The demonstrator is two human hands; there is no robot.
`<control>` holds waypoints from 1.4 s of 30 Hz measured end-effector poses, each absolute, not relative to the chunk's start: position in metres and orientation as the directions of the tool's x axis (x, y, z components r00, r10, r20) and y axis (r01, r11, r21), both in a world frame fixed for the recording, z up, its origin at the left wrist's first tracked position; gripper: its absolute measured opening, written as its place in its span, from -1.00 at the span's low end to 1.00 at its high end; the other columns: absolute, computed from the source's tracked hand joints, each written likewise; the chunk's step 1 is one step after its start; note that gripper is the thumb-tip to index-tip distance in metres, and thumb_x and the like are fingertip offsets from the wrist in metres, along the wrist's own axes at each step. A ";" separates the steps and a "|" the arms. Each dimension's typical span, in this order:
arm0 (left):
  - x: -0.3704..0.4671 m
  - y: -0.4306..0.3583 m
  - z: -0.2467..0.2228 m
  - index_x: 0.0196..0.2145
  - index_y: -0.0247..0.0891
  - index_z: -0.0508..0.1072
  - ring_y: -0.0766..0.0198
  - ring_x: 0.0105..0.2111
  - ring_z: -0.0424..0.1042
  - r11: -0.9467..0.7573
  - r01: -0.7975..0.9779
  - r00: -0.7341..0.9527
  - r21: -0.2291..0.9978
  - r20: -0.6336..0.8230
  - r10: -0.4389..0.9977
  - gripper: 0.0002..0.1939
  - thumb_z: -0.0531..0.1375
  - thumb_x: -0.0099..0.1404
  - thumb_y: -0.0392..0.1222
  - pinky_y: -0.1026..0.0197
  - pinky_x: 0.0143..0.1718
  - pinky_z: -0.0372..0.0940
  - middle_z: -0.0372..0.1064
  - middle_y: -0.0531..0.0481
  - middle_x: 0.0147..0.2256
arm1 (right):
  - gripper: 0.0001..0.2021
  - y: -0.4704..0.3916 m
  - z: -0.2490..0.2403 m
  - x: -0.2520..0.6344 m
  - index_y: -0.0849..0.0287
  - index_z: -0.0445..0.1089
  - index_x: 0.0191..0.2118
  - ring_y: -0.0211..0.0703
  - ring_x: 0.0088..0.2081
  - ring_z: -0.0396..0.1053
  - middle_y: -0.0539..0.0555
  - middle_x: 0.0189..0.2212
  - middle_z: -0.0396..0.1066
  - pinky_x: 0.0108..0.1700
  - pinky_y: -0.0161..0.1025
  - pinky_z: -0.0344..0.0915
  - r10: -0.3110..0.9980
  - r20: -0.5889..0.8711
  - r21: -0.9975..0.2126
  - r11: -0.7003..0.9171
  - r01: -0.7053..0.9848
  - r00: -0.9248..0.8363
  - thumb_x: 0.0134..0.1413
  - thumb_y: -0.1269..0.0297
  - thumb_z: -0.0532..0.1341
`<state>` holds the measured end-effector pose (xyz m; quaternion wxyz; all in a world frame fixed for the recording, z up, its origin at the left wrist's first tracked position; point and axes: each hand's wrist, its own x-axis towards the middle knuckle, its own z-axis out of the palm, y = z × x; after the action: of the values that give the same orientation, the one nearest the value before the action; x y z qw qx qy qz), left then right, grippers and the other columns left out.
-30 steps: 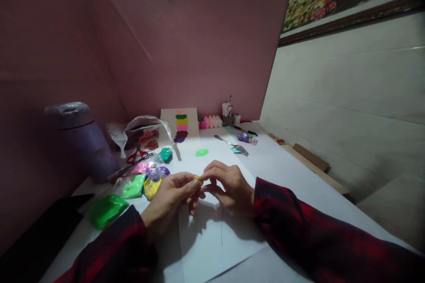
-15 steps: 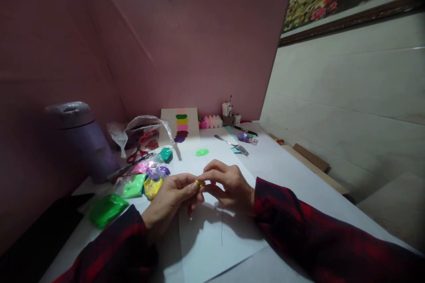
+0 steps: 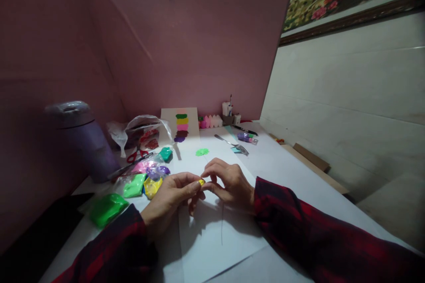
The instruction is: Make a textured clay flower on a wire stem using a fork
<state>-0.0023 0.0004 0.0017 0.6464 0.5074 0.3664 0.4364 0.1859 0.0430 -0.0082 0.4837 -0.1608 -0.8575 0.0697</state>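
Note:
A small piece of yellow clay [image 3: 201, 182] sits between the fingertips of both hands, above a white sheet of paper [image 3: 212, 247]. My left hand [image 3: 175, 194] pinches it from the left, thumb against forefinger. From the right, my right hand [image 3: 230, 185] has its thumb and forefinger closed at the clay's edge. A thin dark wire [image 3: 222, 227] shows below my right hand; its upper end is hidden. Beyond the hands a flat, bright green clay shape [image 3: 202, 152] lies on the paper.
To the left lie several bags of coloured clay [image 3: 134, 185], red-handled scissors [image 3: 133, 156] and a purple bottle [image 3: 86, 146]. Farther back stand a colour swatch card [image 3: 166, 128] and a pen holder [image 3: 227, 119]. A fork [image 3: 237, 147] lies at the right.
The right fingers have shifted slightly on the yellow clay, with a wider gap between forefinger and thumb. More of the clay shows now. The left hand has barely moved.

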 end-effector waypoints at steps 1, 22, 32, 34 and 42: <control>-0.003 0.000 0.002 -0.37 -0.35 0.49 0.44 -0.62 0.28 0.109 -0.194 0.355 0.975 -0.034 0.934 -0.65 0.41 0.07 -0.02 0.37 -0.61 0.21 0.39 0.03 -0.53 | -0.91 0.043 -0.008 0.186 0.24 0.40 -0.23 -0.29 -0.47 0.33 0.10 -0.34 0.42 -0.43 -0.32 0.32 0.343 0.807 -0.272 0.939 0.212 -0.480 0.19 0.32 0.26; 0.000 -0.001 0.003 -0.38 -0.36 0.45 0.44 -0.64 0.22 0.081 -0.136 0.323 0.987 -0.033 0.946 -0.61 0.35 0.14 0.07 0.36 -0.65 0.18 0.39 -0.02 -0.51 | -0.90 0.041 -0.005 0.186 0.22 0.40 -0.17 -0.26 -0.40 0.37 0.11 -0.30 0.42 -0.41 -0.33 0.34 0.303 0.808 -0.244 0.953 0.181 -0.505 0.19 0.42 0.21; -0.001 0.000 0.001 -0.46 -0.36 0.45 0.44 -0.65 0.23 0.045 -0.086 0.323 0.995 -0.015 0.946 -0.62 0.35 0.15 0.07 0.37 -0.66 0.14 0.36 0.01 -0.55 | -0.95 0.045 -0.010 0.185 0.18 0.38 -0.24 -0.26 -0.39 0.38 0.09 -0.32 0.42 -0.40 -0.36 0.34 0.267 0.814 -0.197 0.962 0.187 -0.516 0.23 0.35 0.19; -0.001 0.000 0.001 -0.46 -0.36 0.46 0.43 -0.65 0.23 0.046 -0.090 0.338 0.995 -0.013 0.941 -0.62 0.35 0.14 0.07 0.37 -0.66 0.13 0.36 0.01 -0.56 | -0.94 0.045 -0.010 0.186 0.18 0.38 -0.24 -0.26 -0.39 0.38 0.09 -0.32 0.42 -0.41 -0.36 0.34 0.274 0.808 -0.200 0.960 0.195 -0.521 0.23 0.32 0.20; -0.001 -0.001 0.002 -0.44 -0.34 0.44 0.43 -0.65 0.24 0.079 -0.148 0.345 0.986 -0.024 0.938 -0.61 0.37 0.10 0.07 0.35 -0.66 0.20 0.37 0.02 -0.54 | -0.85 0.040 -0.005 0.186 0.21 0.40 -0.19 -0.31 -0.48 0.32 0.10 -0.31 0.43 -0.43 -0.34 0.32 0.314 0.800 -0.229 0.947 0.225 -0.511 0.23 0.23 0.24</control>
<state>-0.0014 -0.0007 0.0017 0.6306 0.5241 0.3769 0.4309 0.1857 0.0402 -0.0053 0.4693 -0.1554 -0.8680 0.0476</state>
